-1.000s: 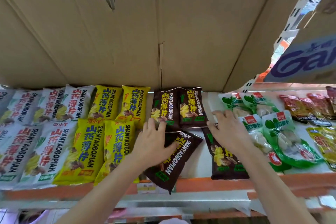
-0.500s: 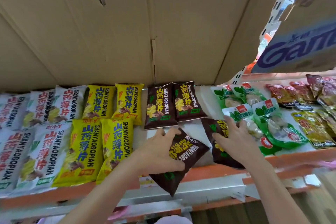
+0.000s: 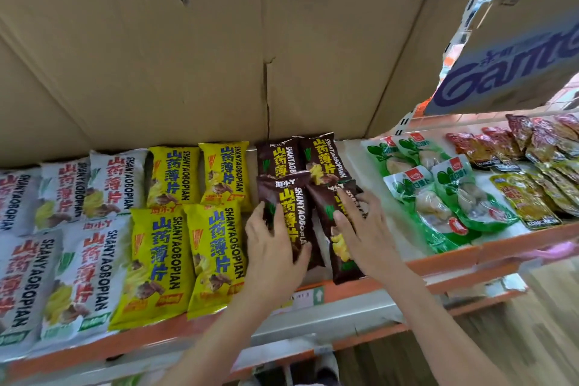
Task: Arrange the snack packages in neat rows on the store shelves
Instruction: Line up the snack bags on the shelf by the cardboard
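Two dark brown snack packs lie side by side at the front of the shelf point(image 3: 445, 263). My left hand point(image 3: 272, 257) holds the left brown pack point(image 3: 289, 200), fingers along its left edge and thumb on its right edge. My right hand point(image 3: 363, 229) lies on the right brown pack point(image 3: 341, 257) with straight fingers pressing it flat. Two more brown packs point(image 3: 326, 157) sit in the back row, partly overlapped by the front ones. Yellow packs point(image 3: 191, 257) and white packs point(image 3: 84, 263) fill two rows to the left.
Green-and-white pouches point(image 3: 445, 197) and red and yellow pouches point(image 3: 526, 194) lie to the right. A large cardboard sheet point(image 3: 188, 72) forms the back wall. A blue-printed carton point(image 3: 513, 66) overhangs at upper right. The orange shelf edge carries a price tag strip point(image 3: 313, 298).
My left hand turned the tilted brown pack upright and slid it back onto the shelf. My right hand pushed the other brown pack left beside it. The view shifted slightly left.
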The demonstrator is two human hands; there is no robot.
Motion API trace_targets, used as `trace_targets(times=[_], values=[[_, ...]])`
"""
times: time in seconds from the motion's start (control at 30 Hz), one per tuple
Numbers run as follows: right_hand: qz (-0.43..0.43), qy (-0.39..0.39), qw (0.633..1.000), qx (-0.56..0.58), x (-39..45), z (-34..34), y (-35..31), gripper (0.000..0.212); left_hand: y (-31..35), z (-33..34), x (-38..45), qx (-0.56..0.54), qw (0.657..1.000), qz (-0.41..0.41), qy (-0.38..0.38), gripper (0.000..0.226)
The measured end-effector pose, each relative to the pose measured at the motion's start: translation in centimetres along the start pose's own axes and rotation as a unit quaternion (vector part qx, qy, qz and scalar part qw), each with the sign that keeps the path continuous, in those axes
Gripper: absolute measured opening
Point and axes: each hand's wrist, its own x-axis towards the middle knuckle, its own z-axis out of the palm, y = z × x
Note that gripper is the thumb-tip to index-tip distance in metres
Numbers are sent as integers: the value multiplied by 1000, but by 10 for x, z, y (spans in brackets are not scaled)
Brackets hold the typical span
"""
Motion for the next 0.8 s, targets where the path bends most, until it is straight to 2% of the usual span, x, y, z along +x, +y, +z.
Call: trace_targets(times=[0.07,0.1,0.17,0.3,0.37,0.43,0.5,0.53,0.63,0.7,0.8], values=[[-18,-42,992,121,2,-4,7,40,2,2,4,46,999,24,-3,77],[-34,-58,987,144,3,-6,10,38,2,4,7,59,998,23,-15,77],[-75,-62,989,108,5,-8,17,48,4,8,10,80,996,8,-30,77],[-101,46,994,16,15,-6,23,54,15,9,7,110,993,-13,-35,74],[-121,21,992,-13,18,-8,26,57,19,4,3,94,994,-28,-45,71],[-143,-61,987,31,15,-11,31,60,19,-1,-1,56,996,-53,-53,68],[-178,-117,976,46,11,-14,42,63,17,0,-6,28,996,-72,-39,69],[-194,-125,973,16,11,-14,48,65,17,4,-8,33,996,-76,-16,71],[-251,-81,957,-117,12,-11,57,72,21,24,-15,121,990,-63,48,75],[-268,-65,948,-160,14,-12,52,72,27,35,-17,171,981,-71,48,72],[-261,-56,945,-191,18,-15,44,72,30,35,-15,188,977,-93,32,75]])
